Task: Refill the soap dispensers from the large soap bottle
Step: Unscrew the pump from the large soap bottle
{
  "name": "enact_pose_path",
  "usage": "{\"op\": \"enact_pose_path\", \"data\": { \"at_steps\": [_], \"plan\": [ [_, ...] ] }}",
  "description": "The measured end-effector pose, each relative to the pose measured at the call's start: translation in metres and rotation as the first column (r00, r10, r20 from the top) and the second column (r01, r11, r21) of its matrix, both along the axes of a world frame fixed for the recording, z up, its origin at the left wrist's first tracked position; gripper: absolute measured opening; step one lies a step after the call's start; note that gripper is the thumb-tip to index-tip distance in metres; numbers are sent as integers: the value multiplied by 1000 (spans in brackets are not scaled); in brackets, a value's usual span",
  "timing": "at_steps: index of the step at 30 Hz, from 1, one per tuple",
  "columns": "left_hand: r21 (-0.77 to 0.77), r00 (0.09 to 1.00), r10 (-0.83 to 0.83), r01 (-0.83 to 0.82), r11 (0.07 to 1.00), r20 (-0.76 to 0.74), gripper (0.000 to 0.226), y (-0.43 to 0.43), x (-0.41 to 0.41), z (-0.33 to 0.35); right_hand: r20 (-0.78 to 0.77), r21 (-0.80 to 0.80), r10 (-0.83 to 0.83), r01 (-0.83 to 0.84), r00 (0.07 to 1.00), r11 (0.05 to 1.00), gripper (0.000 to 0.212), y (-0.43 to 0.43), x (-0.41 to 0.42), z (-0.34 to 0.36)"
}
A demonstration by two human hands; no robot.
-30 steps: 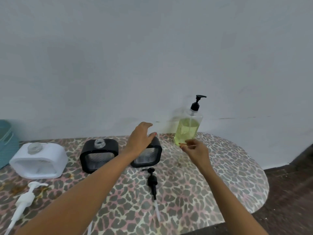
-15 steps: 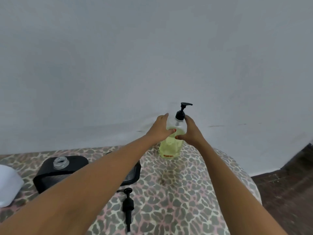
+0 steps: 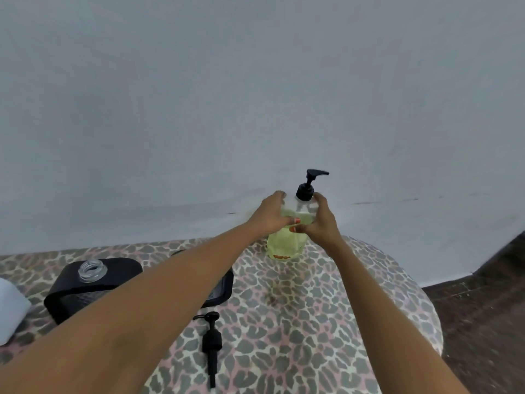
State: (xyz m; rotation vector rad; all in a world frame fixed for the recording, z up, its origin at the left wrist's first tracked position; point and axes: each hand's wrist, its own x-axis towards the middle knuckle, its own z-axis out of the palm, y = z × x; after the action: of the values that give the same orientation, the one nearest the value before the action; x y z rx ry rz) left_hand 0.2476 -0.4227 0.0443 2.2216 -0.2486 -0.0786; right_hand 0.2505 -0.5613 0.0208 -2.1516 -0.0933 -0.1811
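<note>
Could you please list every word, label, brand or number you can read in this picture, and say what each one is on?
Nothing here can be read.
On the large soap bottle: a small orange mark near its base, too blurred to read.
On the black dispenser, the loose black pump and the leopard-print table cover: no print shows.

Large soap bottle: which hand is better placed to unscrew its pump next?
Probably the right hand: its fingertips sit beside the black pump collar of the large soap bottle, while the left hand wraps the bottle's shoulder and can steady it.
</note>
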Motion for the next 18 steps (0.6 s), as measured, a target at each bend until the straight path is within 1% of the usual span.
{"op": "enact_pose_path", "data": {
  "at_steps": [5,12,18],
  "plan": [
    [-33,998,-34,36,999,51,70,2,-27,3,64,-62,-39,43,997,997,92,-1,-29,5],
    [-53,994,-78,82,995,76,71,20,-84,27,86,-180,23,-7,996,984,96,2,-89,39],
    [-53,993,-66,72,996,98,73,52,-143,52,86,-180,71,-55,994,982,99,28,-147,65]
  ]
}}
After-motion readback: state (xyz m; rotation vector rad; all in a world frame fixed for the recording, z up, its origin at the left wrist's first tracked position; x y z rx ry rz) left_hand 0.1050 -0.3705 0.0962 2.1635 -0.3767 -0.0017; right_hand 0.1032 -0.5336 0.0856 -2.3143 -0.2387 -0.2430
